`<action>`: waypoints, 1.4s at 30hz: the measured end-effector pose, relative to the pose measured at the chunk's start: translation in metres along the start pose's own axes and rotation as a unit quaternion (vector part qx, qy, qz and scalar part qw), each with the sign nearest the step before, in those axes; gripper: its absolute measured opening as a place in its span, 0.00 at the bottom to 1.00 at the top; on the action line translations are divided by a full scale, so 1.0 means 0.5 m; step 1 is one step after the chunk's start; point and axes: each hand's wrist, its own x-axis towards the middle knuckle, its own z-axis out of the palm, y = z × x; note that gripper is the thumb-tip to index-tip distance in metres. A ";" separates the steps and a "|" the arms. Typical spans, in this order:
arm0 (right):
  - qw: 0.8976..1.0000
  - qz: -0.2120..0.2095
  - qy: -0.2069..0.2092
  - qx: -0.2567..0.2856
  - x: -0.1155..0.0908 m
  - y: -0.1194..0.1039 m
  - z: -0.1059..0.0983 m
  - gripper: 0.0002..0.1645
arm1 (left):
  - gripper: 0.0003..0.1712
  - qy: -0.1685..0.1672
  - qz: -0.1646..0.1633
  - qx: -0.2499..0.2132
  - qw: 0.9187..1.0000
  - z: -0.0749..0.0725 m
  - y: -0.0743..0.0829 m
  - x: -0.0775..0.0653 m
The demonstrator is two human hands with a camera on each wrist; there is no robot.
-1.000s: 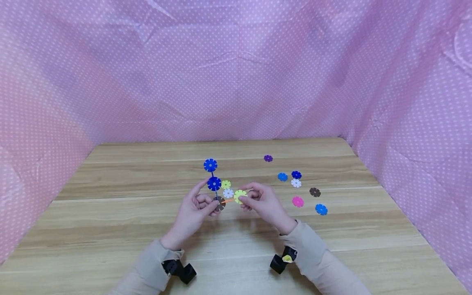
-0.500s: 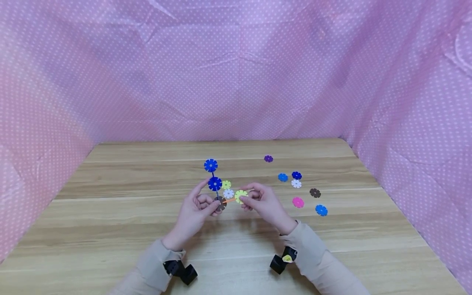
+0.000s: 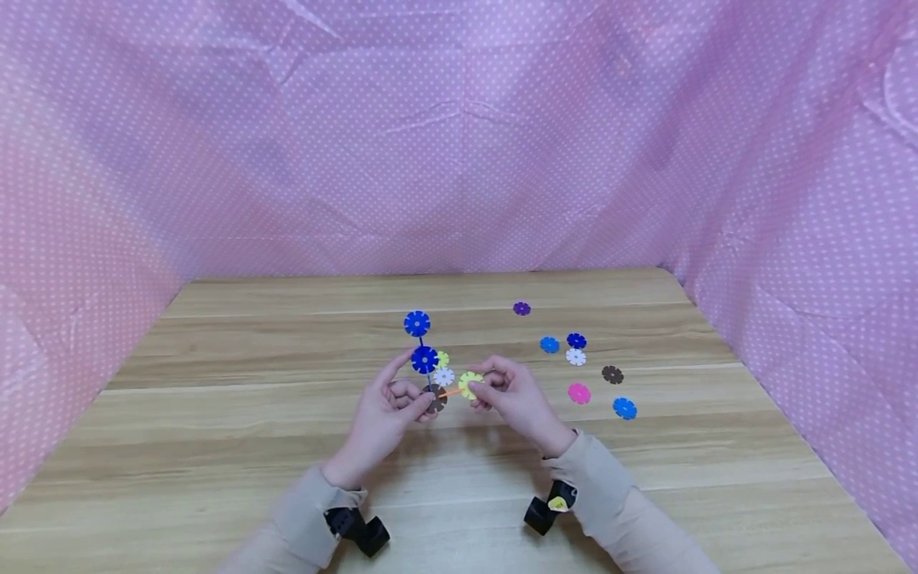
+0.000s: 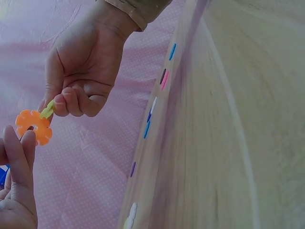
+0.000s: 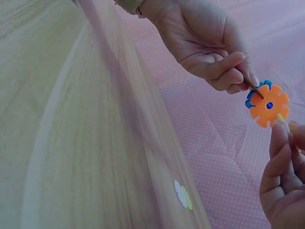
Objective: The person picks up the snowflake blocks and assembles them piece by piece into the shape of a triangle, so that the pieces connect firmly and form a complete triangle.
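Both hands hold one linked chain of notched plastic discs above the table. My left hand (image 3: 383, 416) pinches a brown disc (image 3: 439, 402) between thumb and fingers. The right hand (image 3: 515, 400) pinches a yellow-green disc (image 3: 464, 387). Between them an orange disc (image 5: 261, 109) joins the two; it shows edge-on in the head view and face-on in the wrist views. In the left wrist view, the yellow-green disc (image 4: 47, 109) meets the edge of the orange disc (image 4: 43, 123). Beyond the brown disc, the chain runs up to a blue disc (image 3: 425, 354) and another blue disc (image 3: 411, 324).
Behind the chain, a white disc (image 3: 444, 377) and a yellow-green disc (image 3: 444, 359) lie on the wooden table (image 3: 251, 359). Several loose discs lie at right, among them a purple disc (image 3: 522, 308) and a pink disc (image 3: 579, 394). Pink dotted cloth (image 3: 459, 159) surrounds the table.
The left hand has shifted slightly right with the brown and blue discs, drawing a little nearer the right hand. Both hands keep their pinch; the loose discs stay put.
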 end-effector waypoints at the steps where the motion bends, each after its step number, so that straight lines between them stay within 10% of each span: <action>1: 1.000 -0.003 0.002 0.000 0.000 0.002 0.000 0.13 | 0.44 0.000 0.000 0.000 1.000 0.001 0.000 0.000; 20: 0.998 -0.023 0.050 0.028 -0.009 0.015 0.020 0.12 | 0.45 0.026 -0.007 -0.017 0.999 0.014 -0.009 -0.002; 42: 1.000 -0.007 0.016 0.011 -0.004 0.017 0.015 0.12 | 0.45 -0.019 -0.003 0.018 1.000 -0.005 -0.001 0.016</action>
